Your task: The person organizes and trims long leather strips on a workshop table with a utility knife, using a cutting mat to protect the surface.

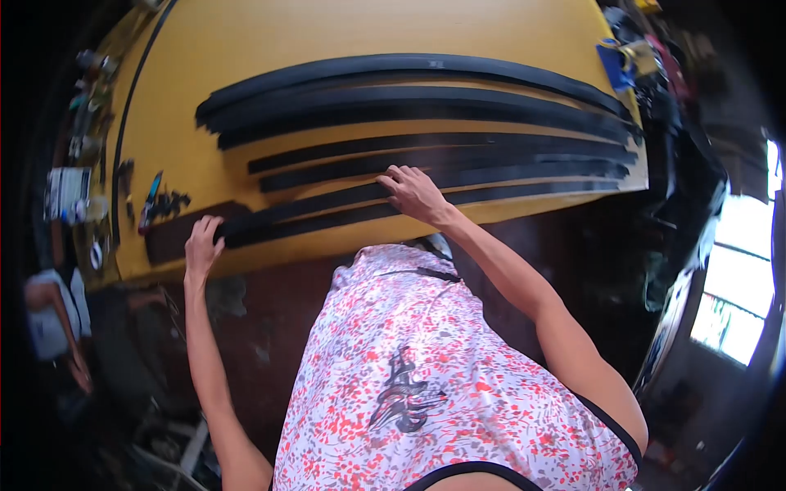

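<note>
Long black strips lie in rows across the yellow table, among them a front black strip [319, 199] that runs between my two hands. My left hand [203, 245] is at the table's front edge, its fingers curled at the strip's left end, next to a dark brown flat piece [176, 240]. Further right, my right hand [415, 195] reaches over the front rows with bent fingers closed on the same strip. Its fingertips partly cover the strip. Behind them lie wider bundles of black strips [409, 102], stacked close together.
The yellow table [344, 24] spans the view. At its left lie a teal-handled tool [154, 186] and small dark parts [170, 203]. A blue and yellow object [616, 64] stands at the right corner. Another person's arm [67, 315] shows at far left.
</note>
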`<state>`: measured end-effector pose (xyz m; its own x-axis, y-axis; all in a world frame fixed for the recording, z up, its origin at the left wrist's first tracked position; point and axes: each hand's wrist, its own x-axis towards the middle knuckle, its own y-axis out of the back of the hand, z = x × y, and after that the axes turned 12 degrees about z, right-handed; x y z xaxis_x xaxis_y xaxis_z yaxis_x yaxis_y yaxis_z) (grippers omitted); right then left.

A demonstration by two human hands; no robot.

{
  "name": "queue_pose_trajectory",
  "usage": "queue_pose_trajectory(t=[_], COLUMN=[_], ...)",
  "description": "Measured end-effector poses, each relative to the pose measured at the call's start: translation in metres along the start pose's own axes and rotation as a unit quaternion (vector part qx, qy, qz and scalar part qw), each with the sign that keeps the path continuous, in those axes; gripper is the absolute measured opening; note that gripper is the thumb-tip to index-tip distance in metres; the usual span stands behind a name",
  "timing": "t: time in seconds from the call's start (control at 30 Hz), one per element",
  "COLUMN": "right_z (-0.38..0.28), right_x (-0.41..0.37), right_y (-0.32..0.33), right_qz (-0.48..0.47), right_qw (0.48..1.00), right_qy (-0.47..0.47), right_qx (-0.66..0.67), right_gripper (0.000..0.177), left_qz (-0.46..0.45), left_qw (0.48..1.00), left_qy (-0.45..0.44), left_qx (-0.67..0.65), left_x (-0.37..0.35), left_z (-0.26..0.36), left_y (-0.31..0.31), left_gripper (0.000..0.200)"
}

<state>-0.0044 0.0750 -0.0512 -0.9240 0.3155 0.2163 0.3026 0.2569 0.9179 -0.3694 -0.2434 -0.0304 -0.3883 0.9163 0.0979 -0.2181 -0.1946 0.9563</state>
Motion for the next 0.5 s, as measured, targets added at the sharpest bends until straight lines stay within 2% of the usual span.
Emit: queue_pose_trajectory(t=[0.33,0.4,0.43,0.5], right_z=[0.088,0.106,0.107,0.126], right_x=[-0.055,-0.07,-0.069,-0.079], right_y=[0.064,0.064,0.078,0.079], right_qz=[-0.086,-0.073,-0.062,-0.07], right_qw=[0.992,0.994,0.994,0.994], right_qy=[0.003,0.013,0.019,0.008], right_qx=[-0.09,-0.085,-0.082,-0.089], right_gripper=[0.053,0.052,0.043,0.04], left_qz=[-0.021,-0.036,-0.037,-0.035], left_qw=[1.0,0.999,0.999,0.999], left_qy=[0.013,0.022,0.02,0.014], left_qx=[0.0,0.016,0.023,0.019], left_x=[0.009,0.008,0.008,0.006], left_z=[0.016,0.018,0.02,0.013], left_y=[0.013,0.015,0.015,0.01], left_gripper=[0.039,0.039,0.039,0.04])
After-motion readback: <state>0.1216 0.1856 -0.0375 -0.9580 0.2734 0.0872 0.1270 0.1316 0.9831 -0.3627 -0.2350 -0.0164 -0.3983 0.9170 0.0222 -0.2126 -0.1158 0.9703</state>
